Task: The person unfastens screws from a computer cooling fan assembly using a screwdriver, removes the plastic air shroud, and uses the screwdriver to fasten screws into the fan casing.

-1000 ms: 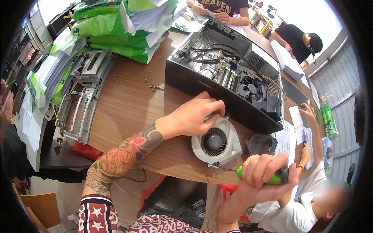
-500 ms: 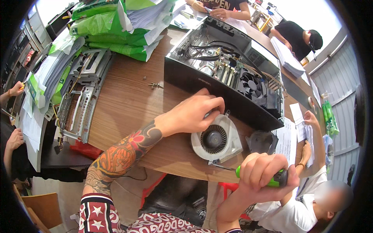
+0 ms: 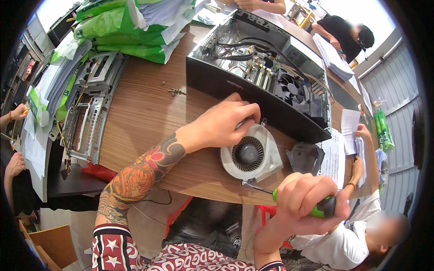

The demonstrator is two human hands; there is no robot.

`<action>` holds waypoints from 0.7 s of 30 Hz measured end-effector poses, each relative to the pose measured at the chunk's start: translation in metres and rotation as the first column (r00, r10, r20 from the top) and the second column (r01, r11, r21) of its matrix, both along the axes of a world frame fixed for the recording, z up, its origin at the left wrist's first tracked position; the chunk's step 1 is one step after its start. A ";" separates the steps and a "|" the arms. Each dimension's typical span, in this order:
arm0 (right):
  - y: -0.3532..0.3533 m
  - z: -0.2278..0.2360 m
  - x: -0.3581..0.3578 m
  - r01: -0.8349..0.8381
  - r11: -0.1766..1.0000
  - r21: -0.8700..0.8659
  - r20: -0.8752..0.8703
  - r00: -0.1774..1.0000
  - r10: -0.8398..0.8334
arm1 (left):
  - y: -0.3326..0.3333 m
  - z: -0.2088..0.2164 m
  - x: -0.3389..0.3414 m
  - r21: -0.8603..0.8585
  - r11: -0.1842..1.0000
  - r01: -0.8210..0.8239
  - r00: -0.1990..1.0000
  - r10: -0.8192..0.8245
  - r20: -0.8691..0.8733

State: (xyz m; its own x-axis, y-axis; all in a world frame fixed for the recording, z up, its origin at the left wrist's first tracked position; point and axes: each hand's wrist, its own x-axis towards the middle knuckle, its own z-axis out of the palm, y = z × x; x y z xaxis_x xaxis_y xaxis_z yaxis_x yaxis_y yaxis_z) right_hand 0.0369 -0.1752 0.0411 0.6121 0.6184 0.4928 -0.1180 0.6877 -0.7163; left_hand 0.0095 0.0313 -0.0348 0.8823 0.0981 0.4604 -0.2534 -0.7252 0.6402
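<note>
Wood-grain tabletop (image 3: 135, 122) supports an opened black computer case (image 3: 253, 95) and, in front of it, a blower fan (image 3: 247, 154) lying flat. The left hand (image 3: 226, 121) is positioned at the fan's upper left edge, between fan and case; its fingers are curled, thumb near forefinger, with the fan directly below the fingertips. Whether they grip it cannot be determined. The right hand (image 3: 309, 196) is closed firmly around the green-and-black handle of a screwdriver (image 3: 323, 207), to the fan's lower right. The shaft extends leftward to the fan's lower mounting tab.
</note>
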 end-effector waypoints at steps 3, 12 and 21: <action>0.002 0.000 -0.009 0.111 0.993 -0.038 -0.069 0.991 -0.113 | 0.001 -0.001 -0.001 0.002 1.000 -0.001 1.000 0.001 -0.006; -0.012 -0.008 -0.002 0.119 0.993 0.008 -0.042 0.992 -0.119 | 0.000 -0.002 0.001 0.013 1.000 0.007 1.000 -0.007 0.021; -0.105 0.001 0.029 0.610 0.786 -0.101 0.052 0.792 -0.609 | 0.002 -0.004 0.001 0.045 0.999 -0.005 1.000 0.004 0.003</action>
